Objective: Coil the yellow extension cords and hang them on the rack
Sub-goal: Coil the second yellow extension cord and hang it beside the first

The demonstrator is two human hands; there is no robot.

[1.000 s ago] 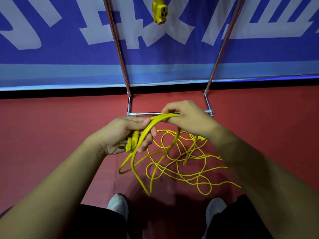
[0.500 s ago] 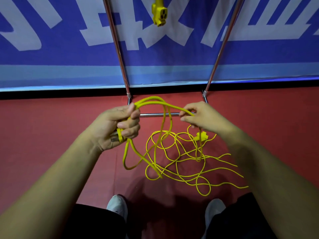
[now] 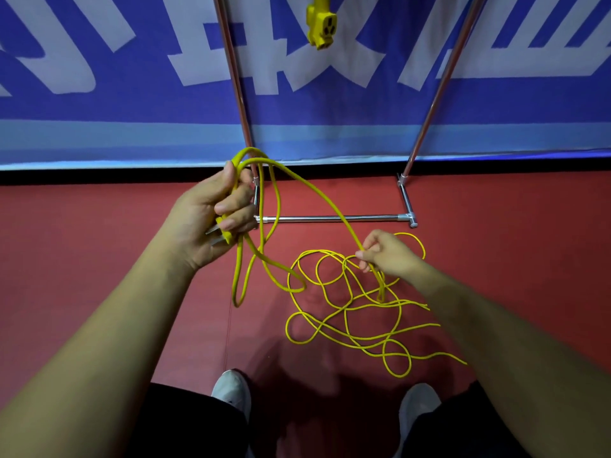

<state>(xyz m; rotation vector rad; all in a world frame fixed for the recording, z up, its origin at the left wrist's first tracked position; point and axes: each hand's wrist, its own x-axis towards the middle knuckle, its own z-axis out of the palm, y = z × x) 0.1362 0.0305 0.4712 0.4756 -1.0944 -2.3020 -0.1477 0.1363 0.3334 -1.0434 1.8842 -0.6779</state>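
The thin yellow cord (image 3: 344, 312) sprawls in tangled loops on the red floor (image 3: 99, 259). The left hand (image 3: 211, 219) grips its plug (image 3: 224, 231) and two hanging loops; the right hand (image 3: 386, 256) pinches one strand.

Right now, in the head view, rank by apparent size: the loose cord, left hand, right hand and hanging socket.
1. loose cord
2. left hand
3. right hand, though farther from the camera, so unsure
4. socket
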